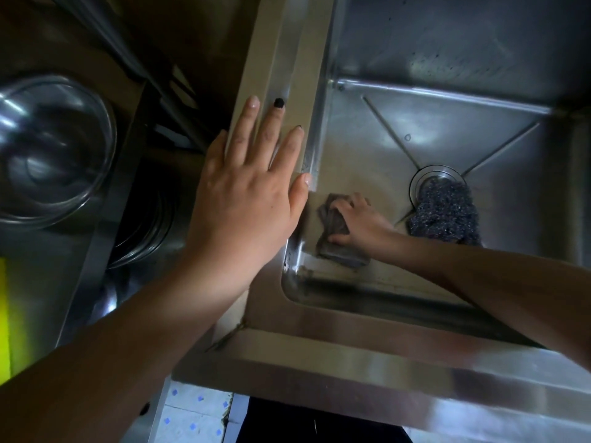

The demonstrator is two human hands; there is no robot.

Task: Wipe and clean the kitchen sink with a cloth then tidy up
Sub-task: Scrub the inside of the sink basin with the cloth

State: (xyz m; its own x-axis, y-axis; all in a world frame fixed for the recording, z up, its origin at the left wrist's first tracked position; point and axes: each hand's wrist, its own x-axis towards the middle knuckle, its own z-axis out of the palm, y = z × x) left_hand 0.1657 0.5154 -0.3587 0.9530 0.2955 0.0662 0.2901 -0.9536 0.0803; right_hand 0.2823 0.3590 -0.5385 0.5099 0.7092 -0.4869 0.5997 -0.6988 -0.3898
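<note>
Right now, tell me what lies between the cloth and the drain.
A steel scourer partly covers the drain; nothing else shows on the sink floor between it and the cloth in the right hand.

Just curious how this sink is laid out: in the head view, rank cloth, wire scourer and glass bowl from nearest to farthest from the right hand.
1. cloth, gripped by the right hand, on the sink floor.
2. wire scourer, just right, over the drain.
3. glass bowl, far left, outside the sink.
</note>
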